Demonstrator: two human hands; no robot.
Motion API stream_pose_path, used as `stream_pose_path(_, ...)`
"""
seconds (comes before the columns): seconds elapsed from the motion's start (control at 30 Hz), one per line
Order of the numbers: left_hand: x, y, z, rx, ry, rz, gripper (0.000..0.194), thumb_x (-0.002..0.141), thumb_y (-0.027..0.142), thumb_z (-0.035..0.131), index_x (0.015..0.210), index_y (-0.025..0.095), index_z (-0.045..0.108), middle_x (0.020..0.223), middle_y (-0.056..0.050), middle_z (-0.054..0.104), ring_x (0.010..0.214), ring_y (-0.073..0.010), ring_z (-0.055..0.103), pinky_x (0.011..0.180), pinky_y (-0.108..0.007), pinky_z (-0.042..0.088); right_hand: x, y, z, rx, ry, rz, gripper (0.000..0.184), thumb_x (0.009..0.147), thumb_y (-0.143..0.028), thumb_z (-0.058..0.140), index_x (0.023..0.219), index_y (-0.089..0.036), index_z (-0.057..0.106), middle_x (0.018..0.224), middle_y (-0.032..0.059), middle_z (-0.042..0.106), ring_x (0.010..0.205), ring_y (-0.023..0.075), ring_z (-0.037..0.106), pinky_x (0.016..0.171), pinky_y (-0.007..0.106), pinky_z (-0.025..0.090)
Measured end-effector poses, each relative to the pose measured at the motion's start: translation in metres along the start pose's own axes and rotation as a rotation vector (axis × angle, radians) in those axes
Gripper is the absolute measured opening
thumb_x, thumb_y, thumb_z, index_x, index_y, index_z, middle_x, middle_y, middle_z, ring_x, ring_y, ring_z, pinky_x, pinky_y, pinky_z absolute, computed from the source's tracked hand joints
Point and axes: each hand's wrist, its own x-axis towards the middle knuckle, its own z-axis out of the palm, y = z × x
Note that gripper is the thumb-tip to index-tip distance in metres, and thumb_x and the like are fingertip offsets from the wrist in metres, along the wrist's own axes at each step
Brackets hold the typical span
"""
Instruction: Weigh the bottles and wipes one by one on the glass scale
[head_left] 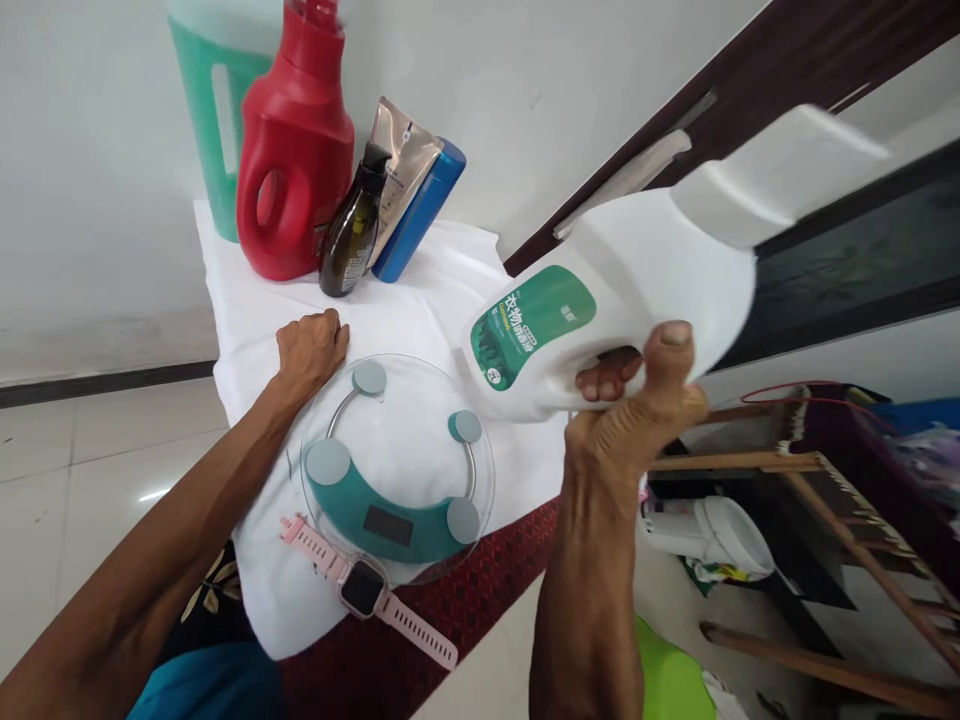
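My right hand [637,400] grips a white laundry liquid jug [652,260] by its handle, thumb on top and fingers through the opening. Tilted in the air, the jug has its cap end up to the right and its green label facing me. My left hand [313,345] rests as a closed fist on the white cloth [262,600], with nothing visible in it. Just beside that fist lies a round glass bathroom scale [390,510] with a teal panel and a dark display. A pink-strapped smartwatch [364,587] lies along the scale's near edge.
Against the wall stand a green-liquid jug [196,110], a red detergent jug [300,150], a dark pump bottle [351,235], a beige tube [397,160] and a blue bottle [424,210]. At right are a wooden frame [735,461] and a white bucket [739,540].
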Motion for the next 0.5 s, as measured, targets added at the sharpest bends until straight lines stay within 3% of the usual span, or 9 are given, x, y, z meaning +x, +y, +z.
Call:
stream_pose_path(0.13,-0.003,-0.001,-0.002,-0.028,-0.014,0.01,0.044,0.104,0.034,0.037,0.119,0.015,0.074,0.114,-0.022,0.076,0.109,-0.0377,0.07,0.086,-0.044,0.042,-0.034,-0.045,-0.022,0.072,-0.134,0.087,0.06,0.085,-0.065,0.075,0.055,-0.027,0.04,0.047,-0.0098,0.026,0.037,0.0076,0.025,0.037,0.026,0.025)
stream_pose_path(0.23,-0.003,-0.002,-0.001,-0.042,-0.014,0.014,0.045,0.104,0.035,0.038,0.122,0.014,0.074,0.117,-0.023,0.075,0.111,-0.0388,0.068,0.089,-0.045,0.043,-0.065,-0.063,-0.029,0.095,-0.134,0.179,0.062,0.079,-0.065,0.081,0.055,-0.025,0.041,0.047,-0.0109,0.029,0.038,0.0056,0.025,0.038,0.023,0.028)
stream_pose_path(0.5,0.0,-0.005,0.005,-0.076,0.001,0.017,0.048,0.103,0.035,0.036,0.123,0.014,0.074,0.12,-0.024,0.074,0.112,-0.0391,0.067,0.092,-0.047,0.042,-0.112,-0.065,-0.02,0.155,-0.168,0.233,0.059,0.079,-0.058,0.086,0.055,-0.025,0.043,0.045,-0.0101,0.035,0.038,0.0067,0.032,0.039,0.023,0.033)
